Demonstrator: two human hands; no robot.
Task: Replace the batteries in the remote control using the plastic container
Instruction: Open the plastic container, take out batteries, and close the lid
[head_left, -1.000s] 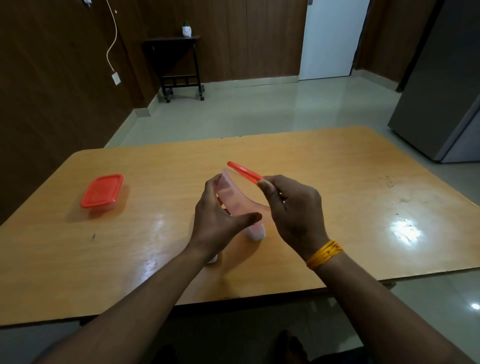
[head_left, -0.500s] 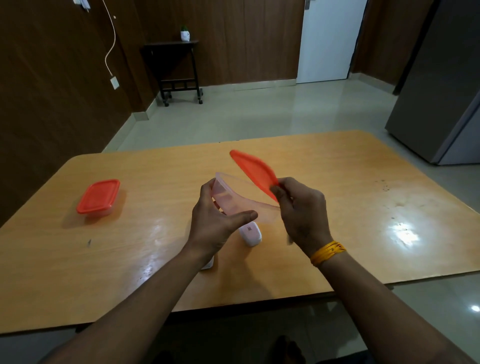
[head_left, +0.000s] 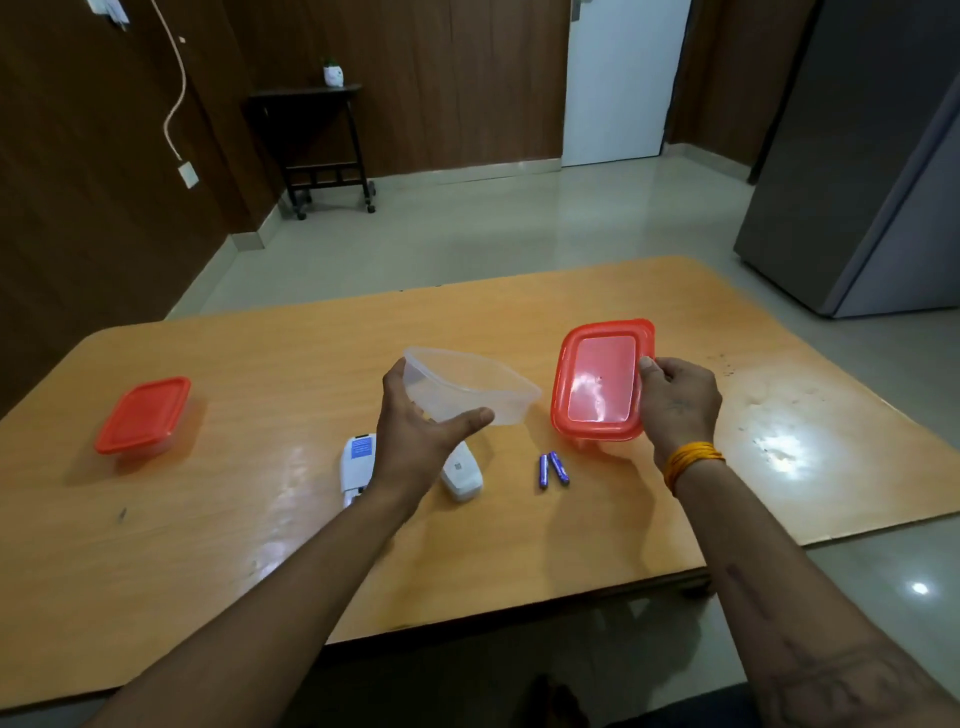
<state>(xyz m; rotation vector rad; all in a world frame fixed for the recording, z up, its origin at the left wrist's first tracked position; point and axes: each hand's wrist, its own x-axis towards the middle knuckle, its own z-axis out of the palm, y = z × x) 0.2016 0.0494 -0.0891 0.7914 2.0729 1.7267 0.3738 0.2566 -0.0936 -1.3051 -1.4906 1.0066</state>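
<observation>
Item one, far left of the wooden table (head_left: 249, 519): a second container with an orange lid on (head_left: 141, 414), closed, well apart from my hands. Item two, centre-left: the remote control (head_left: 357, 464), white, lying flat and partly hidden under my left wrist, with what I take to be its back cover (head_left: 461, 473) just beside it. Item three: my left hand (head_left: 420, 435), thumb and fingers curled round the near wall of the clear plastic container (head_left: 470, 387), which it holds tilted above the table, open and, as far as I can tell, with nothing in it. Item four: two blue batteries (head_left: 551, 469) lying on the table side by side, between my forearms and near the cover. Item five: my right hand (head_left: 678, 402), pinching the right edge of the orange lid (head_left: 601, 383), held off to the right of the container and facing me. My reading: the container is just opened and the step in hand is clearing both hands. To do it well I would lay the lid flat to the right, away from the batteries, set the container upright beside it, and avoid sweeping the loose batteries, which could roll.
</observation>
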